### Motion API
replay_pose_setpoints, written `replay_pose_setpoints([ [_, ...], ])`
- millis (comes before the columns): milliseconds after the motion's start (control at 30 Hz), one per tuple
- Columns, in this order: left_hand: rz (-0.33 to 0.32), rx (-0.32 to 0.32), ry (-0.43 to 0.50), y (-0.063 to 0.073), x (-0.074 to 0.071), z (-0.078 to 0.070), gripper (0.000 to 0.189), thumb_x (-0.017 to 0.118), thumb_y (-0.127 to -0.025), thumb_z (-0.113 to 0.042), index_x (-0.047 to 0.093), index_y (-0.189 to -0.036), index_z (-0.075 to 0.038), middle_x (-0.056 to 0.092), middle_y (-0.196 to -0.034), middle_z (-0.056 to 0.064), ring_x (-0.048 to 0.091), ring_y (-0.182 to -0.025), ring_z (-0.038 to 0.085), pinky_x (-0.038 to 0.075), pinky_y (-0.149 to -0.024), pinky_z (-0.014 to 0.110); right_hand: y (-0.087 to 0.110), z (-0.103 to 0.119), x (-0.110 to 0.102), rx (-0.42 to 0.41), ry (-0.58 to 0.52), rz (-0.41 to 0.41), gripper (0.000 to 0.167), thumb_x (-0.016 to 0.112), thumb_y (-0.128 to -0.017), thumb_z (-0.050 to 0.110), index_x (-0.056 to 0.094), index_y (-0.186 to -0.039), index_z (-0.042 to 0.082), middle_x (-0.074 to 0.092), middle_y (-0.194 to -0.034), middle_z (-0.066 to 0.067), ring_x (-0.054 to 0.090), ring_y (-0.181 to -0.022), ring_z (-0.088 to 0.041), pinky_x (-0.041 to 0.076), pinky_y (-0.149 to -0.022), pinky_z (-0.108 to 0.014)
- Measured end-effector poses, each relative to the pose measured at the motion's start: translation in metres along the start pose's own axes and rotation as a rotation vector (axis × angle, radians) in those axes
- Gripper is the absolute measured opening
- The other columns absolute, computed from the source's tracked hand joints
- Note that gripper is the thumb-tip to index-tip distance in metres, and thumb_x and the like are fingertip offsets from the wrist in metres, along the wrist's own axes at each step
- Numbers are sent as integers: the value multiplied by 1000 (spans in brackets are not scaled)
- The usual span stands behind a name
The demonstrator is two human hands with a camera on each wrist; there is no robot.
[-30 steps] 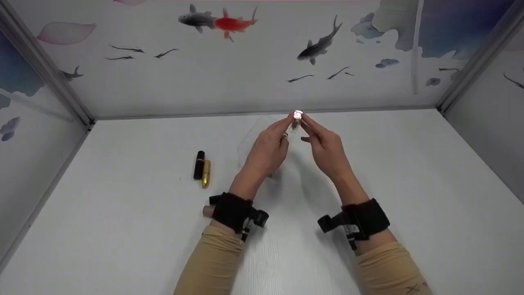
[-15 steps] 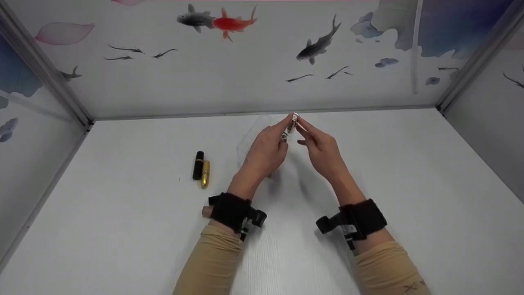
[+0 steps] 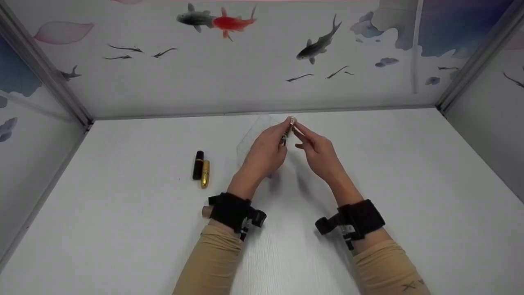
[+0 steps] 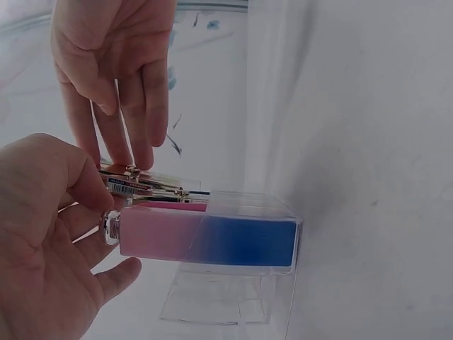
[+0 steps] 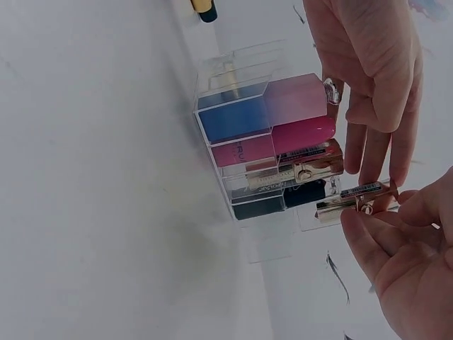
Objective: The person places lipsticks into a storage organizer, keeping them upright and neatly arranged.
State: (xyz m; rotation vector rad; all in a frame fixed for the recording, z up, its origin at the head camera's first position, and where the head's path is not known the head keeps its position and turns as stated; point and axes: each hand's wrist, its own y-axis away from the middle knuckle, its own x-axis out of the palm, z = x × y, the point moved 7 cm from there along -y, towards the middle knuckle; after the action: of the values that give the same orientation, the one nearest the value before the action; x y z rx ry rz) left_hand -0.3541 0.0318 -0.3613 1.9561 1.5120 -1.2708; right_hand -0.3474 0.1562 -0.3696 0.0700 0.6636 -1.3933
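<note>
A gold lipstick (image 5: pixel 354 202) with a barcode label on its end is pinched between the fingertips of both hands. The left hand (image 3: pixel 268 149) reaches to its top from the left, the right hand (image 3: pixel 321 153) from the right. The right thumb overlaps the case in the right wrist view. Beside it stands a clear acrylic holder (image 5: pixel 244 60), mostly behind the left hand in the head view. The holder contains a pink-and-blue tube (image 4: pixel 209 235) with a clear knob, a magenta tube (image 5: pixel 304 132), another gold lipstick (image 5: pixel 311 168) and a black tube (image 5: pixel 272 202).
Left of the hands, a black lipstick (image 3: pixel 198 165) and a gold lipstick tube (image 3: pixel 205 174) lie side by side on the white table (image 3: pixel 123 213). A brownish cylinder (image 3: pixel 207 212) shows partly behind the left wrist strap. A printed panel (image 3: pixel 245 82) closes off the back.
The gold lipstick between the fingertips has come down and slightly left, with its top now lower between the fingers. The right hand has shifted left; the left hand has barely moved.
</note>
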Motion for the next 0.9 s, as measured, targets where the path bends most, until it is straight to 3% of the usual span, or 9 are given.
replay_pose_setpoints([
  [400, 49, -40, 3, 1, 5, 4, 67, 54, -99, -6, 26, -159, -18, 41, -158, 5, 36, -149, 20, 32, -122, 33, 1, -5, 5, 21, -4, 39, 51, 38, -104, -4, 38, -153, 8, 40, -158, -11, 46, -142, -26, 53, -103, -40],
  [900, 48, -11, 12, 1, 8, 6, 68, 55, -97, -4, 27, -158, -13, 43, -157, 9, 37, -148, 23, 32, -122, 33, 0, -10, 12, 17, -20, 100, 56, 35, -103, -7, 31, -156, 7, 33, -162, -11, 38, -148, -28, 48, -109, -46],
])
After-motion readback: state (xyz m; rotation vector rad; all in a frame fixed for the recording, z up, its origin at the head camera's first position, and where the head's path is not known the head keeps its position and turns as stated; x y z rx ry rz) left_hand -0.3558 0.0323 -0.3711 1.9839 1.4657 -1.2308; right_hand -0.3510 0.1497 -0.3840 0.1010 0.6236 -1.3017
